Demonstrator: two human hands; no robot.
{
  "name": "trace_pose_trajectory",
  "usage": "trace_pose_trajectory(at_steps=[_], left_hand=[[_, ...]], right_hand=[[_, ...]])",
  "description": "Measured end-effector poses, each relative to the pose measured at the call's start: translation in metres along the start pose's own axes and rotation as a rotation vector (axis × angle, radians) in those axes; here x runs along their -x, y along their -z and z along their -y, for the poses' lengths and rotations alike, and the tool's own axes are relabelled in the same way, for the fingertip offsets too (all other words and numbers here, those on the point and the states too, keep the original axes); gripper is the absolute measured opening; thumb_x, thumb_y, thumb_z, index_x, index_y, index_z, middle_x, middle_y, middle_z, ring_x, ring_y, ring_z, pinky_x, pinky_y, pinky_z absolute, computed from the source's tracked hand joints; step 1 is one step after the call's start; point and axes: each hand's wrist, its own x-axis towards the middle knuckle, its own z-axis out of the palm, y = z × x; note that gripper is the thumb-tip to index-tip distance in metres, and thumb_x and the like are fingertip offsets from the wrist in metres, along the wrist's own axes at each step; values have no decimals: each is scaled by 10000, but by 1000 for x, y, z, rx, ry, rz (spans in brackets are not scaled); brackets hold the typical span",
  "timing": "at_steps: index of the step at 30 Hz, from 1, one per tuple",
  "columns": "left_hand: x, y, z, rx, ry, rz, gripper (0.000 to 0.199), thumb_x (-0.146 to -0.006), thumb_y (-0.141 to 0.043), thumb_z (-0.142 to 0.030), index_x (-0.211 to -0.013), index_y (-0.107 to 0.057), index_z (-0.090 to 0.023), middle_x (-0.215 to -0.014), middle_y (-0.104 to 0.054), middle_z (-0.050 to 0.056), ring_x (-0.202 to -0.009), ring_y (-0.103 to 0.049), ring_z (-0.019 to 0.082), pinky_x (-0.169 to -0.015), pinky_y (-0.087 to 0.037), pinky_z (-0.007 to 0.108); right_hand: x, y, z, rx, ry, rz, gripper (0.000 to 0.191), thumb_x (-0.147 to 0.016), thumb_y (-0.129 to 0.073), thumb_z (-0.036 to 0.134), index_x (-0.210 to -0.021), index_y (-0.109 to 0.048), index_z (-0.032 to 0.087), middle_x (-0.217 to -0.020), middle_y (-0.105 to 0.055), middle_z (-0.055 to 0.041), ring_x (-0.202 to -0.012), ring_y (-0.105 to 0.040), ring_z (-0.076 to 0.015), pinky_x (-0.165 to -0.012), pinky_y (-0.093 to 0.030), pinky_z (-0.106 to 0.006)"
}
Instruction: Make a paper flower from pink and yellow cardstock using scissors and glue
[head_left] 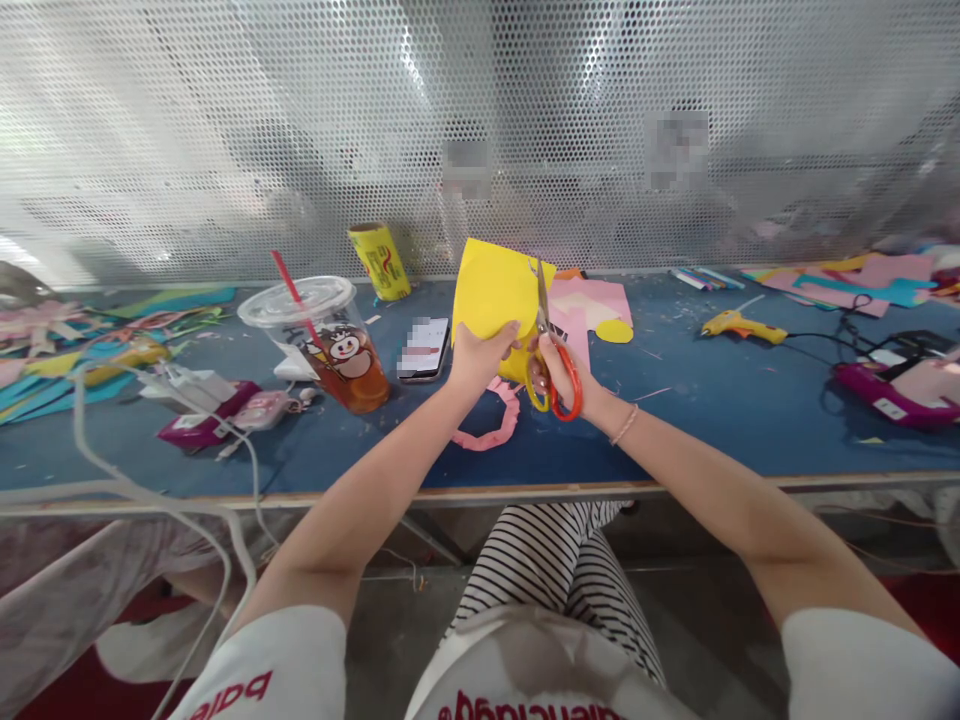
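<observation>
A yellow sheet (491, 287) is held up over the blue table, with my left hand (480, 358) closed on its lower edge, thumb on top. My right hand (561, 372) has its fingers in the red and yellow handles of the scissors (566, 392). The blades point up and lie across the sheet's right part. Below the hands a pink crinkled ring (487, 438) rests on the table, its upper part hidden. Behind my right hand are pink sheets (600, 297) and a yellow oval (614, 331).
A drink cup (341, 350) with a red straw, a phone (424, 349) and a yellow can (381, 262) stand or lie to the left. A yellow glue gun (742, 326) and a purple box (892, 395) are at the right. Cables (150, 492) cross the left edge.
</observation>
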Motion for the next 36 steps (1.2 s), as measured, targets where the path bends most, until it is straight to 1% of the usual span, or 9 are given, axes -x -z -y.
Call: trace_pose_trajectory(at_steps=[5,8,11,14,17,21,27,31,36], left_hand=[[-5,4,2,42,59,59,162,-609,-674,-245,-645,-559,-137,-495,-549,-10,-393,-443,64,-403,-339,215],[-11,9,3,44,98,59,167,-592,-688,-232,-634,-559,-134,-485,-540,-9,-392,-452,65,-396,-326,206],[-15,15,3,58,124,62,161,-577,-693,-205,-633,-560,-134,-464,-530,-12,-376,-431,56,-387,-309,200],[-18,19,1,71,138,130,158,-572,-695,-183,-613,-551,-130,-445,-525,-9,-361,-401,47,-377,-285,199],[-21,25,-1,46,150,202,171,-566,-711,-178,-603,-554,-122,-438,-525,-8,-353,-385,39,-377,-284,199],[-28,35,0,9,190,240,211,-548,-748,-187,-658,-587,-108,-461,-551,4,-361,-391,36,-379,-283,190],[-39,48,11,-1,178,295,250,-541,-779,-214,-678,-601,-104,-488,-565,16,-388,-416,45,-387,-283,186],[-40,49,13,1,169,299,244,-544,-781,-227,-639,-592,-104,-480,-565,21,-385,-405,42,-381,-273,187],[-32,39,11,21,193,306,245,-546,-777,-220,-652,-587,-109,-462,-551,9,-365,-384,34,-382,-282,188]], right_hand=[[-2,2,3,12,-56,-38,508,-724,-550,713,-826,-411,235,-514,-392,93,-388,-355,-61,-354,-297,-205],[-2,5,2,46,-68,-30,505,-718,-562,709,-816,-413,236,-493,-379,102,-360,-346,-56,-338,-284,-194],[-3,8,1,40,-73,-10,515,-719,-550,721,-832,-434,232,-510,-418,91,-365,-370,-59,-335,-304,-191],[-4,11,2,2,-113,-10,530,-720,-536,735,-839,-443,227,-533,-453,74,-393,-402,-68,-341,-328,-192],[-4,12,3,7,-123,-20,528,-717,-548,729,-821,-437,223,-519,-438,77,-394,-392,-65,-340,-324,-184],[-3,13,3,81,-94,-5,514,-743,-519,725,-802,-437,221,-484,-400,87,-354,-345,-56,-314,-295,-180],[-2,13,2,143,-119,4,506,-762,-490,724,-784,-425,222,-472,-387,88,-335,-332,-57,-296,-294,-183],[-3,13,1,138,-91,-21,507,-747,-522,718,-799,-437,221,-481,-409,85,-344,-347,-57,-302,-301,-181],[-5,14,0,-16,-160,-19,523,-716,-562,718,-832,-446,221,-519,-444,77,-393,-393,-60,-330,-318,-172]])
